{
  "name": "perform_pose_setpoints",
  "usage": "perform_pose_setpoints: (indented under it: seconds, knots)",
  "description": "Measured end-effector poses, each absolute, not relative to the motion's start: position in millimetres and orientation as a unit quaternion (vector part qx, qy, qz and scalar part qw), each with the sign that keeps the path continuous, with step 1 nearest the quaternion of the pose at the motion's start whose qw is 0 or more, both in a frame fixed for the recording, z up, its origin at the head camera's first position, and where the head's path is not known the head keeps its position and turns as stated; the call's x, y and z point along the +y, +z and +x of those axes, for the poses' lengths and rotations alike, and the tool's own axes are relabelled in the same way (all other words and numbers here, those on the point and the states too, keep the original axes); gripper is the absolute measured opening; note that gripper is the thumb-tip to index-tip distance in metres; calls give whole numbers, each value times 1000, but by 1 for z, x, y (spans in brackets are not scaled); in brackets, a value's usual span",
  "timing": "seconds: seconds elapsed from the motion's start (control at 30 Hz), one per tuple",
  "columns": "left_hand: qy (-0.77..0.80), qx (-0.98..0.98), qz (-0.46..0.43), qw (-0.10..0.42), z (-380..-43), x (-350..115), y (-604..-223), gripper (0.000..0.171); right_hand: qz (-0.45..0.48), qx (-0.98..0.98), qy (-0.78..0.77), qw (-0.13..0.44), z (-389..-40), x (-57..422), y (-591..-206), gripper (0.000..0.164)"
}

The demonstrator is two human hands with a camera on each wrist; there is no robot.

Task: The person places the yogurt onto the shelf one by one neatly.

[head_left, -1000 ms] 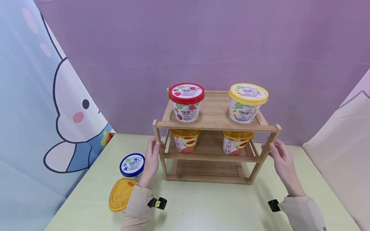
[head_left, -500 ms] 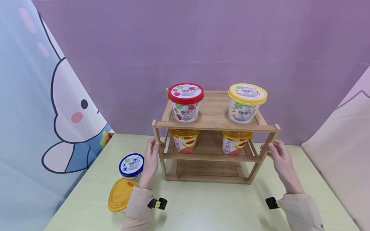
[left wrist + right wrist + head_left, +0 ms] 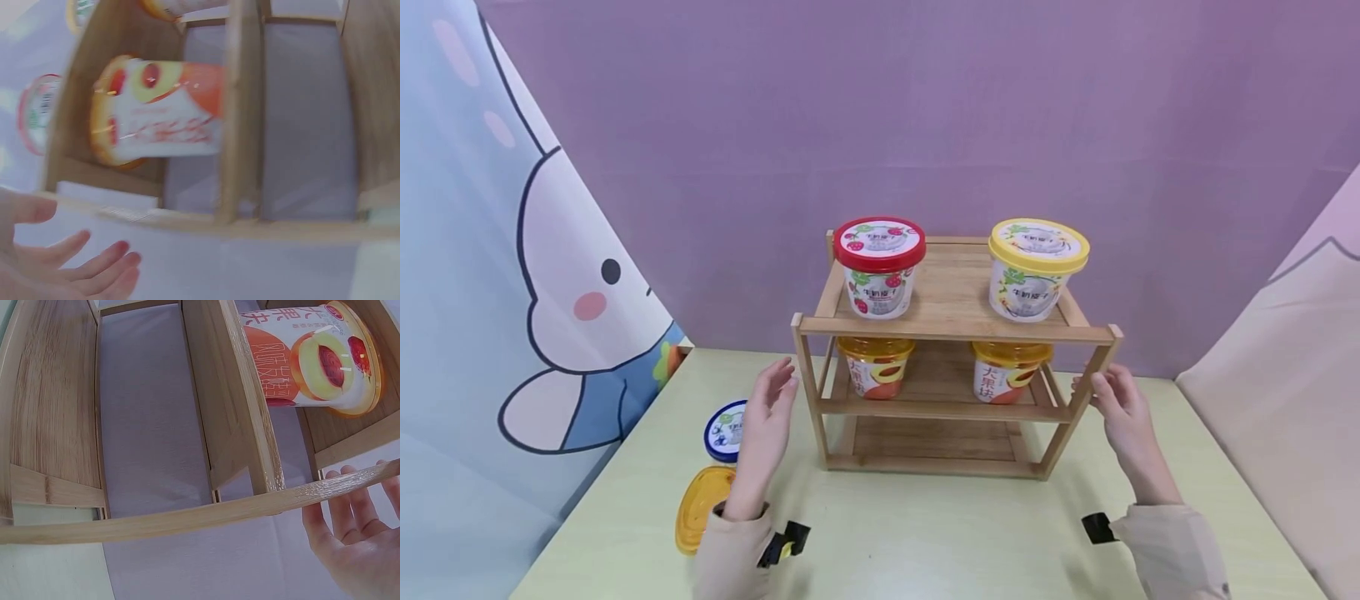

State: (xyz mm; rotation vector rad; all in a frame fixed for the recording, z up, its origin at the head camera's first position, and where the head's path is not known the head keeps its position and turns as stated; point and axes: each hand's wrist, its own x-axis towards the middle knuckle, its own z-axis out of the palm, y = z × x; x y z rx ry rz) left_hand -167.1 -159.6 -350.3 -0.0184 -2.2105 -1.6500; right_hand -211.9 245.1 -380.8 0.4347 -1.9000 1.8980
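Note:
A wooden three-tier rack (image 3: 955, 331) stands on the table. On its top shelf are a red-lidded tub (image 3: 880, 292) and a yellow-lidded tub (image 3: 1028, 292). Two orange-lidded cups with peach pictures, one left (image 3: 878, 377) and one right (image 3: 1000, 382), sit on the middle shelf. My left hand (image 3: 765, 429) is just left of the rack, apart from its post, fingers loosely extended and holding nothing. At the right post my right hand (image 3: 1126, 417) has its fingers behind the wood and its thumb on the near side.
Left of the rack, a blue-lidded tub (image 3: 724, 433) is partly covered by my left hand. Nearer me lies another orange-lidded cup (image 3: 700, 504), partly hidden by the sleeve. A purple cloth (image 3: 880, 108) hangs behind the rack. The rack's bottom tier (image 3: 936, 440) is at table level.
My left hand has let go of the rack's left post and moved left, covering more of the blue-lidded tub. My right hand stays at the right post; the tubs and cups keep their places.

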Motion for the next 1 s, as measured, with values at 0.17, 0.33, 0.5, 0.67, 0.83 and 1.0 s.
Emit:
perform_pose_setpoints:
  seconds: [0.17,0.33,0.5,0.67,0.83,1.0]
  knots:
    - [-521,-837,-27,165,-146,-177,-339,39,163,-678,686,207,-212,246,-380,16]
    - [-441,-883,-62,145,-131,-195,-337,37,162,-684,681,204,-212,246,-378,16]
    - [-361,-923,-79,111,-122,-211,-341,40,167,-682,683,201,-212,246,-379,16]
    - [-313,-941,-82,96,-117,-224,-350,37,165,-692,673,203,-212,245,-379,18]
    - [-296,-949,-75,84,-114,-237,-364,38,167,-694,671,201,-212,246,-379,19]
    - [-278,-958,-47,54,-109,-245,-373,42,171,-686,677,201,-212,247,-381,18]
